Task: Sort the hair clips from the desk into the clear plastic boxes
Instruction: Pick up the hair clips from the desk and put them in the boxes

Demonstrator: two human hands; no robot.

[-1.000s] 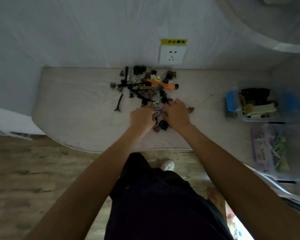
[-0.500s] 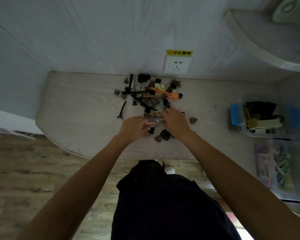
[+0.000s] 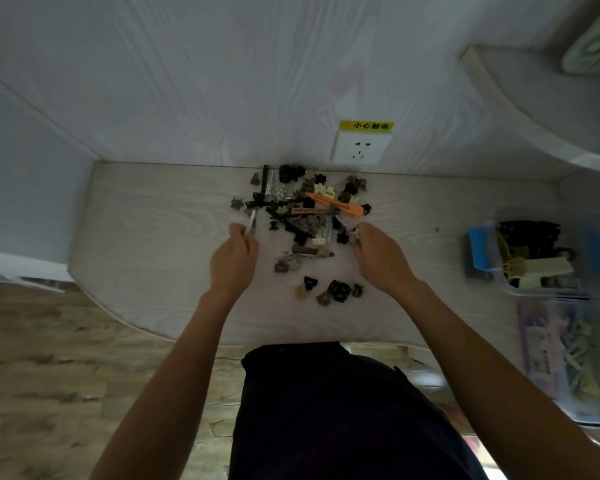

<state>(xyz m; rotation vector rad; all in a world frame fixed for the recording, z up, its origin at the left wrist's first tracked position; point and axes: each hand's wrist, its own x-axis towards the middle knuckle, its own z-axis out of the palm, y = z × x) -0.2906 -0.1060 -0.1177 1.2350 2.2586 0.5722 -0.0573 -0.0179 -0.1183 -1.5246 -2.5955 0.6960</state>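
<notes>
Left hand (image 3: 234,259) pinched a pale slim clip (image 3: 251,221); right hand (image 3: 381,259) closed its grip on a small clip, detail unclear; the clip pile (image 3: 302,216) lay mid-frame on the bench (image 3: 153,254), clear boxes (image 3: 534,261) at right, likely within reach for sorting.

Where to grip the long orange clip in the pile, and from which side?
Pinch the orange clip across its narrow width at the right end, coming from above right. That end pokes clear of the pile; its left end is tangled among other clips.
</notes>
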